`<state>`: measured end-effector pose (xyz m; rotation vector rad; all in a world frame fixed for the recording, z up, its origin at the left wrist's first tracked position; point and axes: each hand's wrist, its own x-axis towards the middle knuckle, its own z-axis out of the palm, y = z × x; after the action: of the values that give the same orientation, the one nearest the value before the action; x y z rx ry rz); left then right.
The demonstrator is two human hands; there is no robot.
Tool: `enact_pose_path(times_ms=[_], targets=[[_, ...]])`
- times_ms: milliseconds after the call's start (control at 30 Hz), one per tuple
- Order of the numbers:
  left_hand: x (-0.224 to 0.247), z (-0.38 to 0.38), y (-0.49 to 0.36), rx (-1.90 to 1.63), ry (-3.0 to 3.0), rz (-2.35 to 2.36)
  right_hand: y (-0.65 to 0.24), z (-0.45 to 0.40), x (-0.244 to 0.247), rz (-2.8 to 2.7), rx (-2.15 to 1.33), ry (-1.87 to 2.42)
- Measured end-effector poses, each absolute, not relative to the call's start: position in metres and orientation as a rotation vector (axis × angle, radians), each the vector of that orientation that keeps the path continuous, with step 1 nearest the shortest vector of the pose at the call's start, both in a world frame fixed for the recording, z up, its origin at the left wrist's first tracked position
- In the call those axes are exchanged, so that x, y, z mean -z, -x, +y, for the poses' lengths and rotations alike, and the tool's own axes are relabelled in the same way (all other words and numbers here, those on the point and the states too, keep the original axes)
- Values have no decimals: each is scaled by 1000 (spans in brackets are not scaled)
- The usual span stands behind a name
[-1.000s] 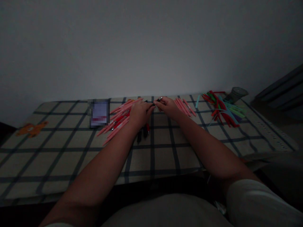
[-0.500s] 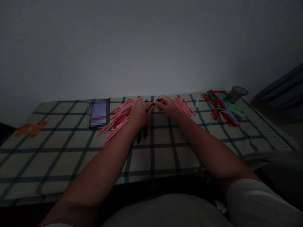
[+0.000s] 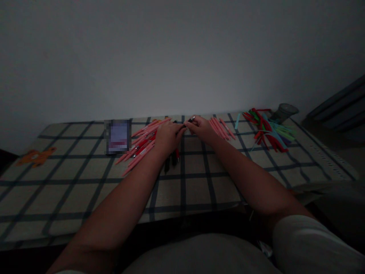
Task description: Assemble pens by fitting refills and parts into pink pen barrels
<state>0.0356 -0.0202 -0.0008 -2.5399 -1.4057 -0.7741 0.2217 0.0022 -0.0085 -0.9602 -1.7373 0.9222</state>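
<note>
Both my hands meet over the middle of the table, closed on one dark pen [image 3: 189, 121] with a shiny end. My left hand [image 3: 167, 134] pinches its left part, and my right hand [image 3: 200, 127] grips it near the shiny end. Under and left of my left hand lies a spread of pink pens [image 3: 142, 158], with red pens [image 3: 142, 145] among them. Black pens [image 3: 167, 164] stick out below my left wrist. Just right of my right hand rests a smaller row of pink pens [image 3: 221, 128]. The fingertips are small and dim.
A checked cloth [image 3: 196, 194] covers the table, which meets a wall [image 3: 182, 57]. At left lie an orange bear-shaped piece [image 3: 37, 156] and a blurred-out rectangular item [image 3: 119, 137]. At right are red strips [image 3: 270, 135], a pale blue strip [image 3: 237, 121] and a tipped dark cup [image 3: 286, 111].
Almost nothing differs. Both hands keep hold of the dark pen in the same place, and the view has shifted very slightly.
</note>
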Motion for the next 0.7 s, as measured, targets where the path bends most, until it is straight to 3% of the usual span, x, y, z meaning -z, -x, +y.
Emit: enact_pose_path(times_ms=[700], targets=[[-2, -23, -37, 742, 2548, -1407, -221, 3, 9, -1752, -954, 952]])
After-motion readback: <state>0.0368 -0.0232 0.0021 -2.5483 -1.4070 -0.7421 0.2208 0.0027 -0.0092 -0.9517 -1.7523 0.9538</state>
